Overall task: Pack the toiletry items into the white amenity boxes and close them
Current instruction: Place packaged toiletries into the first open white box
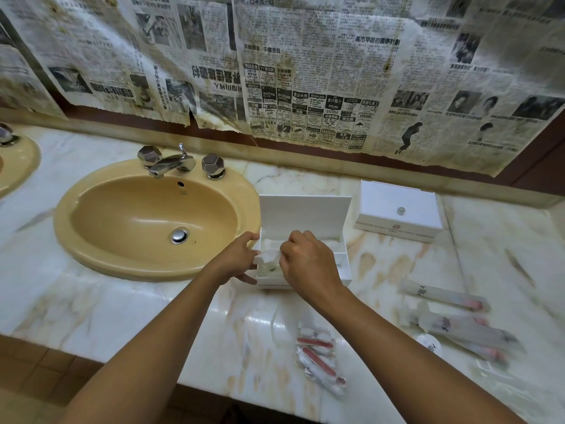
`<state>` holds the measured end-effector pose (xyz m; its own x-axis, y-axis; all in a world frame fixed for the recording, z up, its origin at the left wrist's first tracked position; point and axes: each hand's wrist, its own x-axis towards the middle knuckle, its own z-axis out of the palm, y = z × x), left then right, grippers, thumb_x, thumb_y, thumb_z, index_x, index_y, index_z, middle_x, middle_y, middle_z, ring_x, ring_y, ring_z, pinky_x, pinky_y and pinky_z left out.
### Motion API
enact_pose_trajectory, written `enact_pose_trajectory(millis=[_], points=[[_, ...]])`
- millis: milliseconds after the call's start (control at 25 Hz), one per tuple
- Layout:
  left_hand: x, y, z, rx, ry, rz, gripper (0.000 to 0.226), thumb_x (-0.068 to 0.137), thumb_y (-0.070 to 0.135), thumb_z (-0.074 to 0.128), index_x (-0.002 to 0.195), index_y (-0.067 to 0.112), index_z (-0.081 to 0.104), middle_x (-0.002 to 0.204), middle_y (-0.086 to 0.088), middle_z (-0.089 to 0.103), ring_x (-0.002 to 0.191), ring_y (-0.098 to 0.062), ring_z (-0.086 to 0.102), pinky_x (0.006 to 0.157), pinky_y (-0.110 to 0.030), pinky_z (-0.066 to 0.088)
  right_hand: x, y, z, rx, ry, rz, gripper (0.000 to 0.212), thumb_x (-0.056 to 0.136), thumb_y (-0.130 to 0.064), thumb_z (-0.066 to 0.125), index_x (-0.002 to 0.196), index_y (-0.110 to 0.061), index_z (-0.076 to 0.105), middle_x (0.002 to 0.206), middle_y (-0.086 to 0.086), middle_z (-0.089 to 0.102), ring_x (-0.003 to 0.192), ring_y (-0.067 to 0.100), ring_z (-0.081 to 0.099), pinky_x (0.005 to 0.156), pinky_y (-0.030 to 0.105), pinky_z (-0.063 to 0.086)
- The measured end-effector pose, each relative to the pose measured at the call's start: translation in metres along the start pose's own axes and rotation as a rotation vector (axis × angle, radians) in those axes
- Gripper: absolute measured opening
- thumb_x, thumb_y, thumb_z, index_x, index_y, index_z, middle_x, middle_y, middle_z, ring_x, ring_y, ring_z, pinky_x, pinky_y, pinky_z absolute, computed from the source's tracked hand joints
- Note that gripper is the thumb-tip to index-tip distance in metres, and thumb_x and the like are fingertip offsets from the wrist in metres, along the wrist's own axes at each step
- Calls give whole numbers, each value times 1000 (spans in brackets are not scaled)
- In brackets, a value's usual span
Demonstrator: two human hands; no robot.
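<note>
The right hand (308, 261) is pinching a small white packet (270, 255) and putting it into the open box (342, 270) on the worktop (382, 270), the left hand (237, 260) is gripping the box's side, and next the packets (318, 359) lying near probably need picking up.

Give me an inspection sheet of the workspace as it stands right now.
Surface: marble counter, veined, bare in front of the sink.
Job's things: open white box, lid upright, white packets in its left compartment; closed white box behind it to the right; long frosted sachets and red-striped packets lie loose on the counter near the front edge.
Clutter: small round white item, blurred.
Grips: left hand holds the open box's left wall; right hand pinches a packet over the box.
Cables: nothing seen.
Surroundings: tan sink with chrome taps; newspaper covers the wall.
</note>
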<state>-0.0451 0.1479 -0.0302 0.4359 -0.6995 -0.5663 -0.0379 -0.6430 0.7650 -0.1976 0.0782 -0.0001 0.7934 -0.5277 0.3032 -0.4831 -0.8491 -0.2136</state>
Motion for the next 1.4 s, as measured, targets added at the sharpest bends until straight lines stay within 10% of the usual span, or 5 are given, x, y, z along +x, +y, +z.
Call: enact_pose_trajectory(millis=[200,360,600,1000,1400], points=[[4,-5,-2,18,10,4,43,99,4,41,137,25,44,95,-6,53,71,-17,52,67,-46,62,-5,-3,19,-100,-203,-13,23,51,1,79,48,-10,59,54,2,49,51,20,49,43,23,22],[4,-6,-5,1,-3,-8,42,100,7,42,137,28,44,108,-14,55,86,-23,55,65,-47,62,-1,2,29,-55,-385,-50,13,80,6,53,74,-3,60,75,8,45,79,27,51,55,31,27],[3,-4,-3,-33,-23,-28,37,102,16,45,138,27,42,129,-9,51,99,-21,61,63,-43,63,15,0,29,167,-676,155,36,89,-5,47,58,-13,32,65,1,35,72,25,45,50,26,29],[6,-7,-7,-28,-43,-27,36,102,16,45,137,28,42,121,-7,54,97,-20,64,64,-43,62,13,-21,5,202,-600,104,27,93,-24,43,75,-6,51,82,8,45,80,24,44,66,31,34],[12,-10,-5,14,-26,-17,37,102,18,48,137,26,41,119,-18,62,99,-24,70,52,-29,55,5,-20,33,274,-816,135,68,97,-58,22,117,-5,61,128,14,48,123,29,38,93,41,37]])
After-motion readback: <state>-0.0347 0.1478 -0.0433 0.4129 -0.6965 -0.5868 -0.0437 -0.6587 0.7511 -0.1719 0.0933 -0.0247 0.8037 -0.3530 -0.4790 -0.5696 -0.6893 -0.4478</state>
